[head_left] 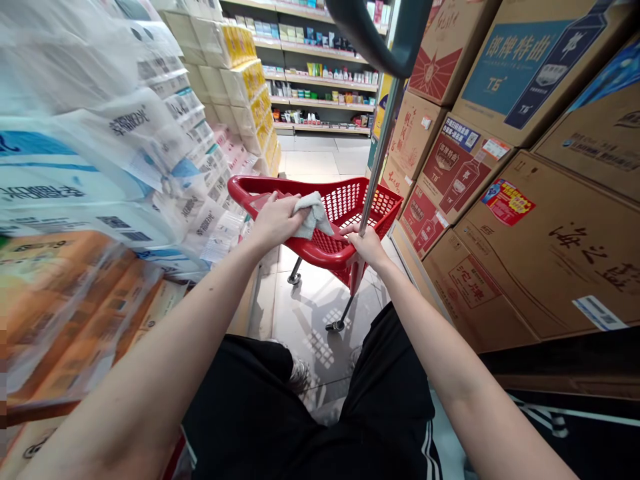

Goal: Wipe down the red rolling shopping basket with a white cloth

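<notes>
A red plastic shopping basket on wheels [373,198] stands in the aisle in front of me. My left hand [275,220] is closed on a white cloth [313,215] and presses it onto the basket's near rim. My right hand [367,245] grips the near rim at the foot of the metal handle pole [379,150], fingers curled round it. The pole rises to a dark grey handle [380,33] near the top of the view. My legs in black shorts show below.
Stacked packs of tissue paper [100,167] wall the left side. Large cardboard cartons [525,200] are piled on the right. Shelves of small goods [320,80] stand at the aisle's far end. Pale floor tiles [320,160] run between.
</notes>
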The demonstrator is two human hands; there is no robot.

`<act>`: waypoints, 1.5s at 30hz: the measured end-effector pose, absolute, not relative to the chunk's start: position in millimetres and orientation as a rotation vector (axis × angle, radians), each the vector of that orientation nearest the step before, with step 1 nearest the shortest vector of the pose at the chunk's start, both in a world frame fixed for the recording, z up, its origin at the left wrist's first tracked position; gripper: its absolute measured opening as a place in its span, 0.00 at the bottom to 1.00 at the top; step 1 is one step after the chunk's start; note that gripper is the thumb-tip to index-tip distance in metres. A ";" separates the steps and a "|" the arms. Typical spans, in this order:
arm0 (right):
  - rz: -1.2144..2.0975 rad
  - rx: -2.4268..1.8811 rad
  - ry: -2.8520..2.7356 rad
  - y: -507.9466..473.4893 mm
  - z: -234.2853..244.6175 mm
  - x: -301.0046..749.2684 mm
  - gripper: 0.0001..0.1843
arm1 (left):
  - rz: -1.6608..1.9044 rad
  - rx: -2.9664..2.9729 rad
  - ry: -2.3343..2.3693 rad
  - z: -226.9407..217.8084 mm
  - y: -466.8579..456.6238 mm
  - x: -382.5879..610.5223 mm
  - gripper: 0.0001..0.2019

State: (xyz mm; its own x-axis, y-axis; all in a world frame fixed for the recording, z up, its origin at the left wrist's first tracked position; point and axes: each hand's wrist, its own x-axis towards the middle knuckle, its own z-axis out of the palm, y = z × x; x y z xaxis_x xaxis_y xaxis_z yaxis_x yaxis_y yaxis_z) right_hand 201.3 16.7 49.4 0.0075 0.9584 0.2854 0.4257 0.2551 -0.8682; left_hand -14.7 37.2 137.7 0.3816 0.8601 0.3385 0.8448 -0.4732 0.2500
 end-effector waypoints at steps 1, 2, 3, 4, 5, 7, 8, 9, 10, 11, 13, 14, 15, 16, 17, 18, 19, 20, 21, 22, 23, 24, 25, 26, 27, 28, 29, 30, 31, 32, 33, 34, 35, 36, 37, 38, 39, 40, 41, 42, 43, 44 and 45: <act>0.718 -1.324 -1.586 16.4 49.0 202.7 0.16 | 0.657 2.567 1.562 138.2 37.6 -15.8 0.19; 0.725 -1.323 -1.591 16.0 48.8 203.9 0.16 | 0.642 2.558 1.556 138.7 38.5 -16.5 0.20; 0.727 -1.319 -1.594 15.7 48.8 204.8 0.16 | 0.627 2.558 1.571 139.3 39.7 -16.8 0.20; 0.725 -1.313 -1.596 15.4 49.0 205.2 0.16 | 0.611 2.568 1.602 139.8 41.2 -16.9 0.19; 0.721 -1.306 -1.596 15.0 49.4 205.4 0.16 | 0.598 2.578 1.646 140.3 42.8 -16.9 0.19; 0.716 -1.299 -1.594 14.4 50.7 205.1 0.16 | 0.591 2.571 1.752 141.4 46.5 -17.5 0.18; 0.719 -1.300 -1.593 14.1 51.4 204.9 0.15 | 0.596 2.551 1.807 141.8 48.5 -18.3 0.18; 0.726 -1.304 -1.591 13.9 52.0 204.8 0.15 | 0.600 2.525 1.858 142.1 50.6 -19.5 0.18; 0.735 -1.309 -1.588 13.8 52.5 204.7 0.15 | 0.601 2.500 1.900 142.2 52.9 -20.8 0.18; 0.743 -1.313 -1.584 13.8 52.9 204.8 0.15 | 0.599 2.480 1.935 142.2 55.3 -22.3 0.18; 0.753 -1.316 -1.577 14.2 53.3 205.2 0.15 | 0.597 2.458 1.983 141.3 60.4 -24.8 0.18; 0.754 -1.315 -1.578 14.6 53.5 205.5 0.15 | 0.601 2.454 1.998 140.6 62.8 -25.7 0.18; 0.751 -1.314 -1.580 15.0 53.6 205.8 0.15 | 0.608 2.454 2.009 139.8 65.0 -26.3 0.18; 0.745 -1.311 -1.583 15.4 53.8 206.1 0.14 | 0.616 2.456 2.014 138.9 66.6 -26.6 0.18; 0.739 -1.308 -1.586 15.7 54.0 206.4 0.14 | 0.620 2.459 2.015 138.1 67.6 -26.7 0.18; 0.733 -1.306 -1.589 15.9 54.1 206.7 0.14 | 0.622 2.468 2.006 137.4 67.8 -26.6 0.18; 0.727 -1.304 -1.592 15.9 54.3 207.0 0.14 | 0.623 2.484 1.985 136.8 67.1 -26.3 0.18; 0.721 -1.304 -1.594 15.8 54.5 207.4 0.15 | 0.624 2.508 1.951 136.4 65.7 -26.1 0.18; 0.716 -1.306 -1.595 15.7 54.5 207.9 0.15 | 0.625 2.536 1.906 136.1 63.6 -25.8 0.18; 0.712 -1.311 -1.596 15.5 54.6 208.5 0.15 | 0.627 2.565 1.855 135.9 61.0 -25.4 0.18; 0.706 -1.316 -1.597 15.3 54.5 209.1 0.15 | 0.631 2.590 1.807 135.8 58.3 -25.1 0.18; 0.702 -1.321 -1.598 15.3 54.4 209.8 0.15 | 0.635 2.609 1.769 135.8 55.7 -24.8 0.18; 0.700 -1.323 -1.601 15.4 54.3 210.5 0.15 | 0.637 2.623 1.742 135.8 53.6 -24.5 0.18; 0.698 -1.323 -1.604 15.7 54.1 211.1 0.15 | 0.634 2.635 1.723 135.9 52.0 -24.3 0.18; 0.697 -1.323 -1.607 16.0 53.8 211.5 0.15 | 0.629 2.647 1.708 136.1 51.1 -24.1 0.18; 0.696 -1.325 -1.607 16.3 53.5 211.8 0.15 | 0.619 2.660 1.697 136.4 50.8 -24.1 0.18; 0.696 -1.329 -1.606 16.5 53.2 211.9 0.15 | 0.604 2.671 1.687 136.7 51.0 -24.2 0.18; 0.697 -1.336 -1.604 16.6 53.0 211.9 0.15 | 0.584 2.681 1.678 137.2 51.5 -24.4 0.17; 0.697 -1.342 -1.600 16.4 52.8 211.8 0.15 | 0.565 2.689 1.671 137.8 52.2 -24.6 0.17; 0.698 -1.346 -1.598 15.9 52.9 211.6 0.15 | 0.546 2.694 1.666 138.4 52.9 -24.8 0.17; 0.700 -1.345 -1.598 15.2 53.1 211.5 0.15 | 0.529 2.698 1.660 139.0 53.4 -25.0 0.17; 0.699 -1.341 -1.598 14.3 53.4 211.4 0.15 | 0.519 2.702 1.654 139.5 53.5 -25.1 0.17; 0.699 -1.334 -1.600 13.3 53.9 211.5 0.15 | 0.518 2.706 1.650 139.9 53.3 -25.1 0.17; 0.697 -1.325 -1.602 12.4 54.4 211.6 0.16 | 0.526 2.710 1.647 140.2 52.7 -25.1 0.17; 0.696 -1.317 -1.605 11.6 54.9 211.9 0.16 | 0.542 2.712 1.642 140.4 51.6 -25.0 0.16; 0.696 -1.314 -1.608 11.0 55.2 212.3 0.16 | 0.564 2.714 1.633 140.5 49.9 -24.8 0.16; 0.697 -1.315 -1.608 10.8 55.5 212.8 0.16 | 0.588 2.716 1.617 140.5 47.6 -24.3 0.16; 0.699 -1.318 -1.608 10.7 55.6 213.4 0.16 | 0.612 2.719 1.595 140.6 44.8 -23.5 0.16; 0.702 -1.321 -1.605 10.9 55.5 214.2 0.17 | 0.633 2.723 1.567 140.6 41.4 -22.2 0.15; 0.706 -1.325 -1.602 11.2 55.4 215.0 0.17 | 0.651 2.727 1.538 140.7 37.5 -20.5 0.15; 0.712 -1.325 -1.598 11.5 55.3 216.0 0.18 | 0.663 2.729 1.507 140.9 33.3 -18.3 0.15; 0.718 -1.325 -1.594 11.8 55.3 217.0 0.18 | 0.670 2.733 1.473 141.1 28.9 -15.5 0.15; 0.722 -1.324 -1.589 12.0 55.4 218.1 0.18 | 0.670 2.735 1.438 141.4 24.6 -12.4 0.15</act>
